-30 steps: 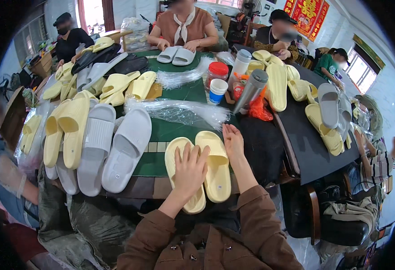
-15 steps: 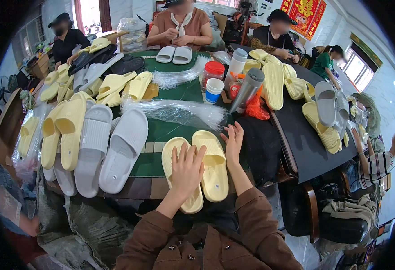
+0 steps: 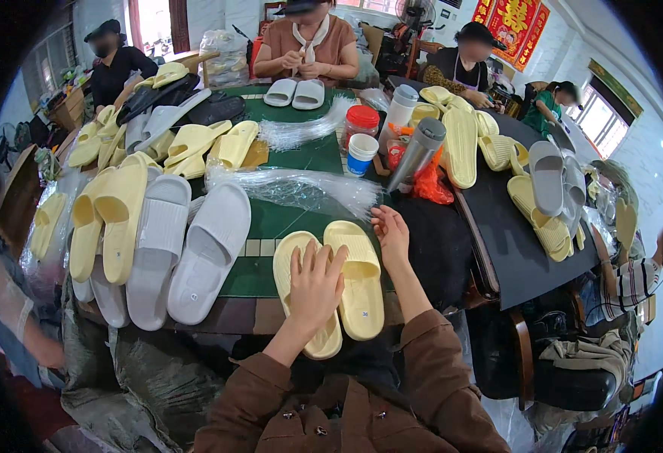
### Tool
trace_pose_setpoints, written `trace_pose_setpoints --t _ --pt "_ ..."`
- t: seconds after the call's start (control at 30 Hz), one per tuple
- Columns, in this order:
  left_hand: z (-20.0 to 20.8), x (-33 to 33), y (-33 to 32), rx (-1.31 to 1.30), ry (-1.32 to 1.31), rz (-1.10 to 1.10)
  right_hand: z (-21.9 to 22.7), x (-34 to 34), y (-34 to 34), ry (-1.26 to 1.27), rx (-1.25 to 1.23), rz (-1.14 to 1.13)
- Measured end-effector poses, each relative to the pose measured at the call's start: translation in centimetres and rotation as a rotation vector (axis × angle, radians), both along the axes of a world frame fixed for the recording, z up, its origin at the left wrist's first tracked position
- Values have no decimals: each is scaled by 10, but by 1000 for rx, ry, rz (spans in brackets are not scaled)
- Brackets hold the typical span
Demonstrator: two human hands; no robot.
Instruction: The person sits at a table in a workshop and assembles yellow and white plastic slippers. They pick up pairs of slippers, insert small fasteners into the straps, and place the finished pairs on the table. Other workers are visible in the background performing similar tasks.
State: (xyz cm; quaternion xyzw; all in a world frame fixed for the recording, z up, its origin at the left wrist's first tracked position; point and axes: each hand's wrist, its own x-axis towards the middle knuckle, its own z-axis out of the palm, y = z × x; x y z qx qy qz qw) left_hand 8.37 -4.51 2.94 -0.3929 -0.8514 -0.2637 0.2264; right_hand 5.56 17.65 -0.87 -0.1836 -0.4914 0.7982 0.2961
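A pair of pale yellow slippers lies side by side at the table's near edge: the left slipper (image 3: 325, 346) and the right slipper (image 3: 363, 306). My left hand (image 3: 314, 291) rests over the strap of the left one, fingers spread and hiding much of it. Beyond the pair, a bundle of thin clear plastic strips (image 3: 301, 187) stretches across the green table mat. My right hand (image 3: 392, 235) is at the right end of that bundle, its fingers apart and slightly bent, fingertips at the strip ends. I see nothing held in it.
Grey slippers (image 3: 209, 253) and yellow slippers (image 3: 122, 219) crowd the left side. A white-and-blue cup (image 3: 361, 154), a red-lidded jar (image 3: 361, 121) and a steel flask (image 3: 420, 151) stand beyond my right hand. A black side table (image 3: 513, 257) holds more slippers. Several people work around.
My right hand has shifted slightly toward the ends of the plastic strips. My left hand stays on the left slipper. At the far left, another person has come further into view.
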Motion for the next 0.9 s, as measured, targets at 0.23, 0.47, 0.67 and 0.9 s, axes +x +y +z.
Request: trace_pose_setpoints --t 0.23,0.47,0.67,0.9 --pt "-1 -1 1 -6 1 4 -2 -11 3 -255 279 -36" --pt "-2 -1 3 6 17 2 -9 -28 7 -307 582 -18" --pt "-6 -2 3 20 10 3 -14 -36 10 -160 480 -66" --pt "-4 -2 2 20 6 11 -5 -35 0 -98 420 -67"
